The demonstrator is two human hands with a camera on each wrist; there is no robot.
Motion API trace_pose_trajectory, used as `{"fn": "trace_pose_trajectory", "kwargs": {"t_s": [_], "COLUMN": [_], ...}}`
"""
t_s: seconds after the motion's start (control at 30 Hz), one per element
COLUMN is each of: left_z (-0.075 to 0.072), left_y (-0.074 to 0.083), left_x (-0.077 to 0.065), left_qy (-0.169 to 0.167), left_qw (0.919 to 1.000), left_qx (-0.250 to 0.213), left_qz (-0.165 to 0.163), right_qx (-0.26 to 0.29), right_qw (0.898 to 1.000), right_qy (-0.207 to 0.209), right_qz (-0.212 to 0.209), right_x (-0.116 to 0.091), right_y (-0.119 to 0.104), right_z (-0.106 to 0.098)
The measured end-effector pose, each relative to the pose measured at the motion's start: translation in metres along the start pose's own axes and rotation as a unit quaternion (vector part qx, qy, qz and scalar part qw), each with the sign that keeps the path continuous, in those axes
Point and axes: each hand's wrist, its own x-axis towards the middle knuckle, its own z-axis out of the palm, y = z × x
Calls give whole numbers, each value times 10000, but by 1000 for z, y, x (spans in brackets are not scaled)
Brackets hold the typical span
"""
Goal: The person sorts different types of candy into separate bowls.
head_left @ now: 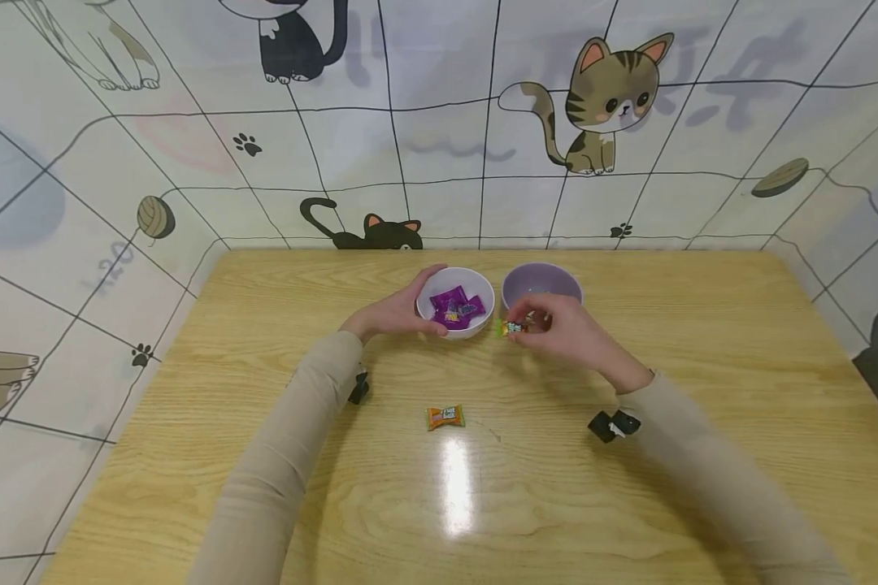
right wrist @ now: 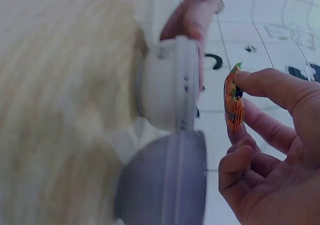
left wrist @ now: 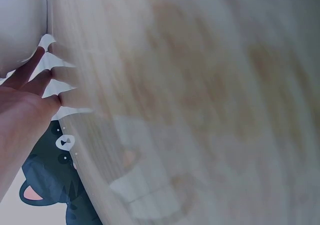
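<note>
A white bowl (head_left: 458, 329) with several purple-wrapped candies (head_left: 449, 302) in it stands near the back of the table. My left hand (head_left: 398, 309) holds the bowl at its left side, thumb in front and fingers behind. Between thumb and fingers of my right hand (head_left: 567, 329) an orange-wrapped candy (right wrist: 233, 100) is pinched, above the table by the near edge of a purple bowl (head_left: 541, 276). That bowl stands just right of the white one; my hand hides part of it. Another orange-wrapped candy (head_left: 445, 417) lies on the table in front of the bowls.
The wooden table (head_left: 263, 487) meets a cat-print sheet (head_left: 439, 146) at the back and along both sides. Small black wrist-camera parts (head_left: 613, 425) show at my right cuff. Light glares off the table's front middle.
</note>
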Motion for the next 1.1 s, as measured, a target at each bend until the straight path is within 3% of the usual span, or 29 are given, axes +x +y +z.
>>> {"fn": "trace_pose_trajectory", "kwargs": {"t_s": [0.2,0.4,0.67,0.83,1.1], "left_z": [-1,-1,-3,-2,-3], "left_y": [0,-1,-2,-2,-4], "left_x": [-1,-1,0,0,1], "left_qy": [-20,-80,-69,-105,-56], "left_qw": [10000,9998,9999,9998,9999], "left_qx": [-37,-78,-97,-168,-89], "left_qz": [-33,-137,-94,48,-5], "right_qx": [-413,-543,-145,80,8], "right_qw": [9977,9962,9983,9982,9869], "right_qy": [435,508,348,-102,-1460], "right_qz": [312,442,-438,-579,-682], "right_x": [8,8,4,-4,-9], "right_y": [10,20,1,-14,-26], "right_z": [-17,-21,3,30,68]}}
